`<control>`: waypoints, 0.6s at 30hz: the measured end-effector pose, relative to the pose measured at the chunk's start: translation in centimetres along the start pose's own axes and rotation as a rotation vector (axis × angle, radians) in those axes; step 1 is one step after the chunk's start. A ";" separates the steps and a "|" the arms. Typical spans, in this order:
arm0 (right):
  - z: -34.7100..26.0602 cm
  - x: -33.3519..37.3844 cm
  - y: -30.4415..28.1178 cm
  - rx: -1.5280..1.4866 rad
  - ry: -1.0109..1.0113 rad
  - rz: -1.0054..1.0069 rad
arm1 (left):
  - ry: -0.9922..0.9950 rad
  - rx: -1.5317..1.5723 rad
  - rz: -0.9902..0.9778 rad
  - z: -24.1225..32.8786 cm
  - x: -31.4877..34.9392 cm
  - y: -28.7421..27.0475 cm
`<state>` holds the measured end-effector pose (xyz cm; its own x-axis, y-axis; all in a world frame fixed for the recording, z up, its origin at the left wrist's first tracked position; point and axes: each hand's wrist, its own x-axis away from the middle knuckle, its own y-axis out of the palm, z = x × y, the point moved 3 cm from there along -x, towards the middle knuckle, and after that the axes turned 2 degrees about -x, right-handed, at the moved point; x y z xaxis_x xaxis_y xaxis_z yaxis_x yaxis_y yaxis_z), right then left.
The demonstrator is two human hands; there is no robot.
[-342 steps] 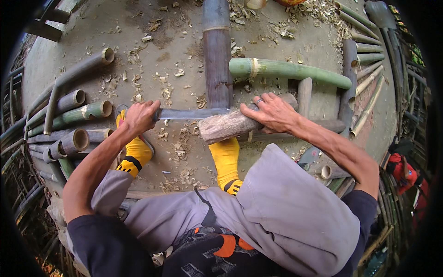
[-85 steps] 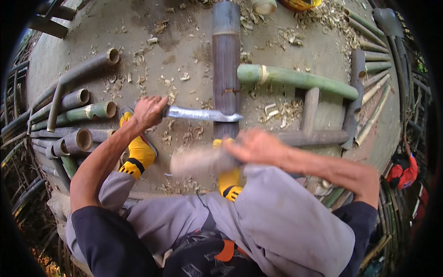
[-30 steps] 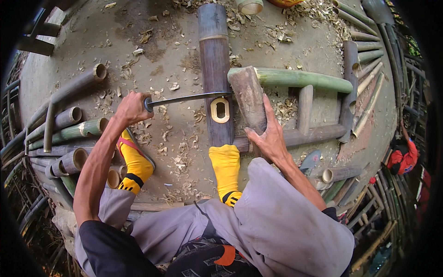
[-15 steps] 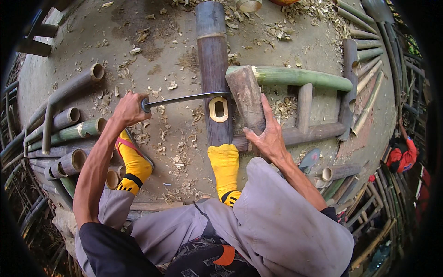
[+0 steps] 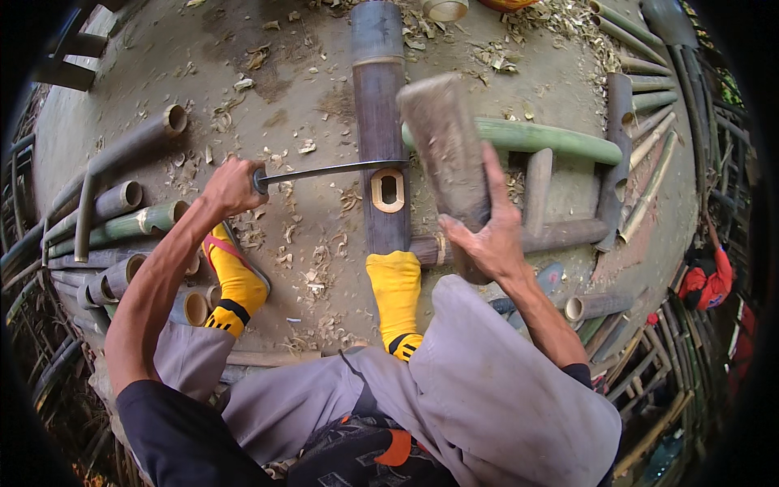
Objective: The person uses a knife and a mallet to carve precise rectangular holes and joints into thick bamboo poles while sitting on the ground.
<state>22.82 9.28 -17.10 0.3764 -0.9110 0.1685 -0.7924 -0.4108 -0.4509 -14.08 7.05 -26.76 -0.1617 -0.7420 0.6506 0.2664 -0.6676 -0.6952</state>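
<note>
My left hand (image 5: 234,188) is closed round the dark handle of a long, slightly curved machete (image 5: 324,170). Its blade lies across a dark bamboo pole (image 5: 381,105), just above an oval hole with a pale cut rim (image 5: 389,190). In my right hand (image 5: 497,235) is a thick, worn wooden block (image 5: 450,154), slightly blurred and raised to the right of the pole, apart from the blade's tip. My foot in a yellow sock (image 5: 394,292) presses on the pole's near end.
Right of the pole lies a bamboo frame with a green rail (image 5: 527,140) and a dark lower rail (image 5: 560,234). Cut bamboo pieces (image 5: 122,227) are stacked at left. Shavings (image 5: 316,284) litter the ground. A person in red (image 5: 706,280) is at far right.
The wooden block has lifted away from the blade's tip and swung to the right with my right hand. The machete stays nearly in place across the pole.
</note>
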 end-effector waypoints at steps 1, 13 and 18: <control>-1.2 -0.4 -0.1 -0.022 -0.071 0.058 | 0.002 0.007 0.004 0.0 0.1 -0.1; -5.0 -5.9 -1.2 0.156 -0.205 -0.177 | 0.047 0.060 -0.032 -0.4 -0.5 0.1; -6.1 -5.8 -0.8 -0.147 -0.408 0.322 | 0.077 0.098 0.000 -0.7 -0.6 0.4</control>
<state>18.33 14.60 -12.40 0.2363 -0.9156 -0.3253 -0.9463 -0.1409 -0.2910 -14.54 7.19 -27.67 -0.2335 -0.7467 0.6229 0.3570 -0.6617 -0.6593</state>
